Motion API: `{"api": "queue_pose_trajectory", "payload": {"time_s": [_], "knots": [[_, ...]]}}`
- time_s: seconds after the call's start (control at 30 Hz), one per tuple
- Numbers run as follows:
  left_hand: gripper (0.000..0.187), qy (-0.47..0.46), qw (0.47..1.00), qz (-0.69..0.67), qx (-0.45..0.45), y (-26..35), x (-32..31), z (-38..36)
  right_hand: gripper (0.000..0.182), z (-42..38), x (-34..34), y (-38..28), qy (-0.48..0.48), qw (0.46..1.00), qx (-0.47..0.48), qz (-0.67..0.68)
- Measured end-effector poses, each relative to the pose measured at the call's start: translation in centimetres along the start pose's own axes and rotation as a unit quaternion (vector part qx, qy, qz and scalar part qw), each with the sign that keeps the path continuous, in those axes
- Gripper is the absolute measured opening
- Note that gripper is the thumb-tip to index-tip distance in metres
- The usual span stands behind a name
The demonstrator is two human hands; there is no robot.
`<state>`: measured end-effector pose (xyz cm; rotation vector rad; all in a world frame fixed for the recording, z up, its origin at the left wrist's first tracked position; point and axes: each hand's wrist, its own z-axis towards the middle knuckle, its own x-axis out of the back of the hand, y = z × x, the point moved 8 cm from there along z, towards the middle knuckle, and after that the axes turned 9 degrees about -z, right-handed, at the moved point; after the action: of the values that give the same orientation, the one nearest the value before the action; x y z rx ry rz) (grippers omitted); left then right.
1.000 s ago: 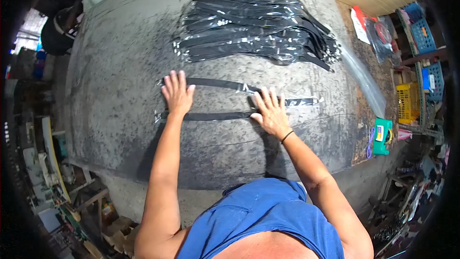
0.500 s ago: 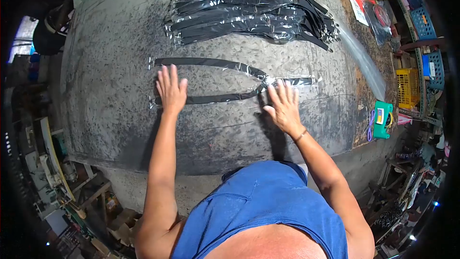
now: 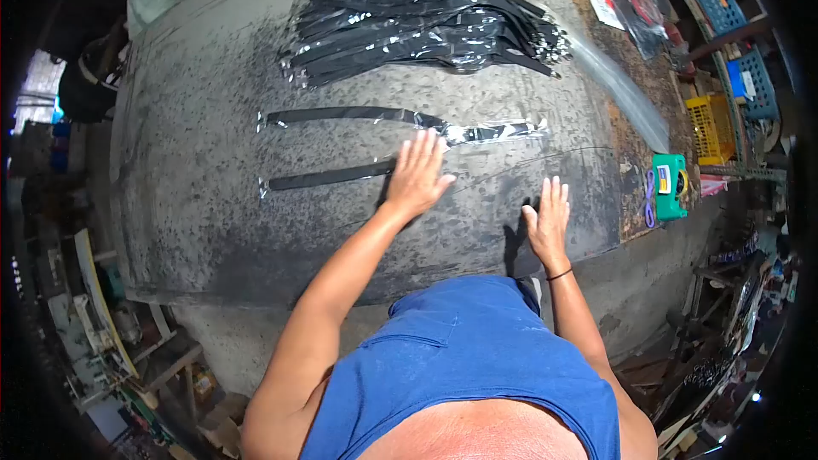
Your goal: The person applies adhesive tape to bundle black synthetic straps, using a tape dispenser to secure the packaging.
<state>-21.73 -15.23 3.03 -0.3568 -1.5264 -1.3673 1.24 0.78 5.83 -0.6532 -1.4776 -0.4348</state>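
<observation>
A Y-shaped pair of black suspenders (image 3: pixel 341 113) in clear plastic lies spread on the grey worktable, its two long straps to the left and the short one to the right. My left hand (image 3: pixel 416 177) rests palm down with fingers stretched over the lower strap, just left of the join, hiding part of it. To the right and nearer my body, my right hand (image 3: pixel 550 220) has its fingers extended, apart from the suspenders and holding nothing. Beyond them is a thick pile of similar black plastic-wrapped straps (image 3: pixel 409 17).
A green tape dispenser (image 3: pixel 670 187) and purple-handled scissors (image 3: pixel 649 198) sit at the right edge. Behind them lie long clear plastic sleeves (image 3: pixel 626 94) and a red-and-white packet (image 3: pixel 601 2). A yellow basket (image 3: pixel 711 129) stands on the right-hand shelving.
My left hand has slid rightward from the strap ends to near the join. My right hand has left the join and moved right and toward my body. The view has shifted slightly.
</observation>
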Motion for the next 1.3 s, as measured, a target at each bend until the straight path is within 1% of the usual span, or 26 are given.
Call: {"api": "queue_pose_trajectory", "payload": {"time_s": [0.03, 0.1, 0.17, 0.2, 0.27, 0.3, 0.37, 0.43, 0.47, 0.53, 0.57, 0.6, 0.63, 0.67, 0.7, 0.77, 0.8, 0.87, 0.9, 0.97, 1.1, 1.17, 1.2, 1.23, 1.27, 1.3], "knots": [[0.076, -0.009, 0.999, -0.03, -0.009, 1.7, -0.9, 1.8, 0.07, -0.2, -0.2, 0.1, -0.001, 1.0, -0.005, -0.003], [0.078, -0.002, 0.999, -0.02, -0.028, 3.1, -3.4, 4.4, 0.071, -0.9, -0.4, 0.6, -0.007, 1.0, -0.017, -0.007], [0.079, -0.034, 0.999, 0.013, 0.01, 2.4, -6.1, 5.6, 0.07, -2.2, -1.0, 1.7, -0.013, 0.999, -0.04, 0.001], [0.081, -0.083, 0.995, 0.039, 0.025, 1.7, -7.6, 5.6, 0.07, -3.1, -1.3, 2.2, -0.01, 0.999, -0.043, 0.001], [0.081, -0.078, 0.996, 0.037, 0.018, 1.5, -7.9, 5.8, 0.07, -4.7, -2.2, 3.5, -0.035, 0.996, -0.081, 0.002], [0.081, -0.075, 0.996, 0.035, 0.015, 1.4, -7.9, 5.8, 0.07, -5.3, -2.3, 3.8, -0.035, 0.996, -0.083, 0.003], [0.082, -0.074, 0.996, 0.047, 0.007, 1.5, -7.2, 5.4, 0.07, -6.6, -3.5, 4.3, -0.083, 0.991, -0.101, -0.005], [0.081, -0.035, 0.998, 0.051, 0.009, 1.8, -5.4, 4.6, 0.069, -6.9, -4.0, 4.2, -0.094, 0.991, -0.097, -0.004], [0.078, -0.018, 0.999, 0.041, 0.027, 1.6, -4.0, 3.7, 0.069, -6.5, -4.0, 3.8, -0.091, 0.992, -0.082, -0.007], [0.076, -0.027, 0.992, 0.055, 0.112, -0.2, -1.6, 0.7, 0.068, -5.5, -4.1, 2.8, -0.083, 0.995, -0.054, -0.011], [0.077, -0.026, 0.982, 0.083, 0.169, -2.1, -0.4, -1.3, 0.068, -4.5, -4.2, 2.4, -0.083, 0.995, -0.054, -0.01], [0.078, -0.026, 0.968, 0.109, 0.224, -4.2, 0.7, -3.7, 0.068, -3.0, -4.0, 1.3, -0.059, 0.998, -0.012, -0.009], [0.079, 0.041, 0.96, 0.141, 0.237, -7.2, 1.2, -6.7, 0.067, -1.4, -3.7, 0.2, -0.035, 0.999, 0.029, -0.01], [0.079, 0.036, 0.941, 0.147, 0.304, -9.3, 2.4, -8.8, 0.067, 0.1, -3.6, -1.0, -0.022, 0.998, 0.056, -0.022], [0.079, 0.045, 0.927, 0.163, 0.335, -11.2, 3.4, -10.5, 0.067, 1.8, -3.7, -2.4, -0.009, 0.996, 0.085, -0.033], [0.078, 0.056, 0.918, 0.156, 0.361, -13.0, 5.6, -11.6, 0.068, 5.0, -4.4, -4.6, 0.012, 0.992, 0.124, -0.036], [0.078, 0.06, 0.914, 0.16, 0.368, -13.3, 6.1, -11.8, 0.069, 6.4, -5.1, -5.2, -0.002, 0.991, 0.124, -0.051], [0.077, 0.008, 0.908, 0.161, 0.386, -14.3, 6.6, -11.1, 0.07, 8.9, -5.9, -6.9, -0.011, 0.99, 0.128, -0.064], [0.075, -0.008, 0.904, 0.165, 0.395, -14.5, 6.6, -10.9, 0.071, 9.8, -6.4, -7.4, -0.042, 0.987, 0.128, -0.083], [0.075, -0.001, 0.902, 0.161, 0.401, -14.9, 6.6, -10.6, 0.072, 11.0, -7.1, -7.7, -0.078, 0.984, 0.11, -0.116], [0.076, 0.02, 0.906, 0.15, 0.395, -15.4, 6.7, -9.5, 0.073, 12.6, -7.6, -7.6, -0.06, 0.985, 0.114, -0.114], [0.076, 0.034, 0.911, 0.215, 0.35, -16.2, 6.9, -8.4, 0.073, 13.5, -7.7, -7.6, -0.052, 0.989, 0.11, -0.089], [0.076, 0.011, 0.91, 0.214, 0.355, -15.7, 7.8, -7.2, 0.072, 13.9, -7.2, -7.5, -0.083, 0.989, 0.102, -0.066], [0.077, 0.042, 0.911, 0.229, 0.34, -14.9, 8.3, -6.6, 0.07, 14.0, -5.2, -8.1, -0.162, 0.979, 0.08, -0.098], [0.078, 0.055, 0.911, 0.25, 0.322, -14.5, 8.6, -5.7, 0.068, 13.8, -4.8, -7.9, -0.051, 0.988, 0.114, -0.088], [0.078, 0.076, 0.902, 0.286, 0.314, -14.0, 8.3, -5.7, 0.068, 13.4, -3.6, -7.8, 0.007, 0.988, 0.126, -0.094]]}}
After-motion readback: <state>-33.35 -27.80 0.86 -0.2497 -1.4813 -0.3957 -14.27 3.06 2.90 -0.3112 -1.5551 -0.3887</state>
